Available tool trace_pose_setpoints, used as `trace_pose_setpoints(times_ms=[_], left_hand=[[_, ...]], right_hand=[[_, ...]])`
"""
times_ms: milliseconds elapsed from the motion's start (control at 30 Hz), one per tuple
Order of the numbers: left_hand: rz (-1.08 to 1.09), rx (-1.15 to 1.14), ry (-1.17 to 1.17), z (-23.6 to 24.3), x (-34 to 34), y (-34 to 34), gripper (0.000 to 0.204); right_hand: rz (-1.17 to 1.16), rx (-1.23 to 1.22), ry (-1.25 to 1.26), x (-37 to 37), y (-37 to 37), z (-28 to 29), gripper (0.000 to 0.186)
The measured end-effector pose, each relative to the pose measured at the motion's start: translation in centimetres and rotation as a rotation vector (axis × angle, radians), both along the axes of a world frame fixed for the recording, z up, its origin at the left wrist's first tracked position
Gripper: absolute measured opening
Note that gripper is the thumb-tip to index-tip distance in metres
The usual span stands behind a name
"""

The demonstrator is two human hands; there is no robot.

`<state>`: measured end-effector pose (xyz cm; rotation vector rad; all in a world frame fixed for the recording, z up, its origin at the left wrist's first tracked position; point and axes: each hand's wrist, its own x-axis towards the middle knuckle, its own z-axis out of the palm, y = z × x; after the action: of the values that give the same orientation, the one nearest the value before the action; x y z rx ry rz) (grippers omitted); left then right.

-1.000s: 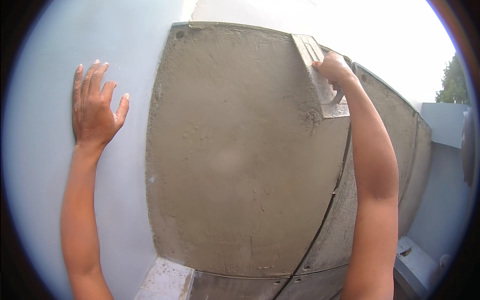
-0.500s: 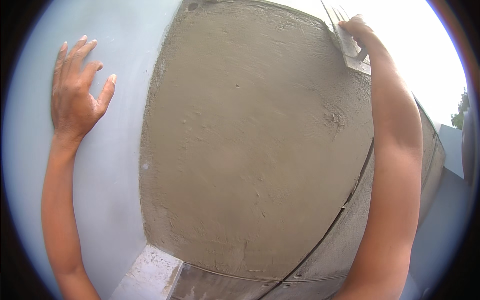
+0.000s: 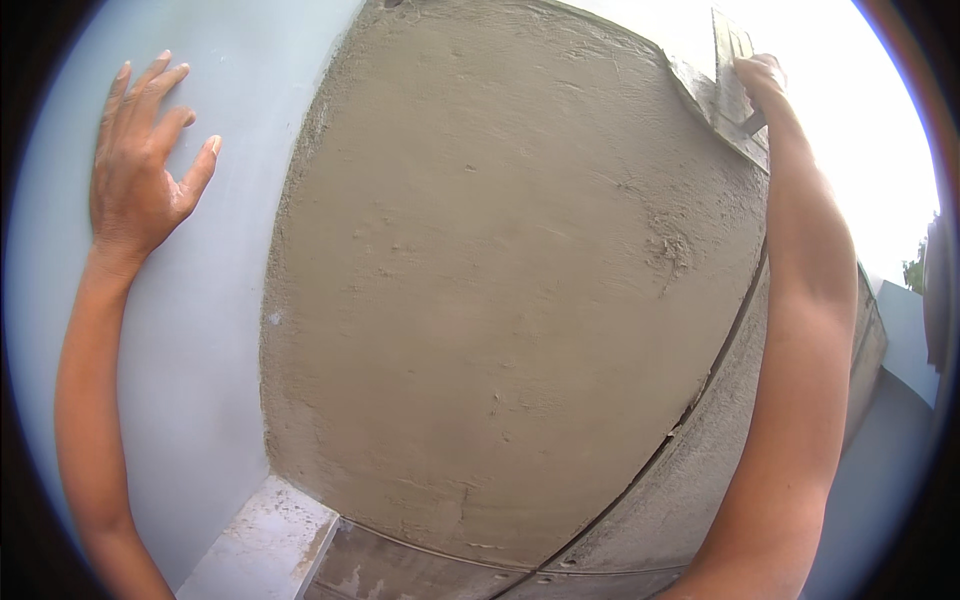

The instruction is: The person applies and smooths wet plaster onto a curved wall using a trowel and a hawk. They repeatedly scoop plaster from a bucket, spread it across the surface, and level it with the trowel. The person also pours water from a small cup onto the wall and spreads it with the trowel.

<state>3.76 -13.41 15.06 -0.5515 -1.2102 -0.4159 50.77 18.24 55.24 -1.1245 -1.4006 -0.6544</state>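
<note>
Between our left hand (image 3: 142,165) and right arm (image 3: 812,310), we have clear room before the mortar-coated panel (image 3: 480,270). A pale blue wall (image 3: 195,400) bars us leftward, a white ledge (image 3: 262,545) sits lower left, and our plastering trowel (image 3: 728,92) crosses the panel's upper-right edge.

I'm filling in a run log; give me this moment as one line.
left hand: open, at pale wall | right hand: gripping trowel | trowel: at upper-right edge of mortar-coated panel

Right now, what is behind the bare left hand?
A smooth, pale blue wall shows around the left hand; the patch directly behind its palm and fingers is hidden.
</note>
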Motion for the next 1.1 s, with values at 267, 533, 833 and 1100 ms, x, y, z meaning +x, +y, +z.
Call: trace_pose_setpoints(times_ms=[267, 533, 833, 1100], left_hand=[[-0.014, -0.012, -0.014, 0.0, -0.1, -0.1, 0.020], [-0.045, -0.006, -0.056, 0.2, 1.3, 0.0, 0.020], [-0.162, -0.015, -0.058, 0.2, 1.9, 0.1, 0.023], [-0.207, -0.059, 0.002, 0.7, 1.8, -0.1, 0.024]], right_hand=[[1.059, -0.044, 0.172, 3.6, 0.6, -5.4, 0.043], [0.157, 0.108, 0.263, 5.4, 3.1, 0.5, 0.041], [0.086, 0.179, 0.581, 13.3, 1.4, -4.0, 0.035], [0.437, 0.250, 0.266, 13.0, -3.7, -12.8, 0.053]])
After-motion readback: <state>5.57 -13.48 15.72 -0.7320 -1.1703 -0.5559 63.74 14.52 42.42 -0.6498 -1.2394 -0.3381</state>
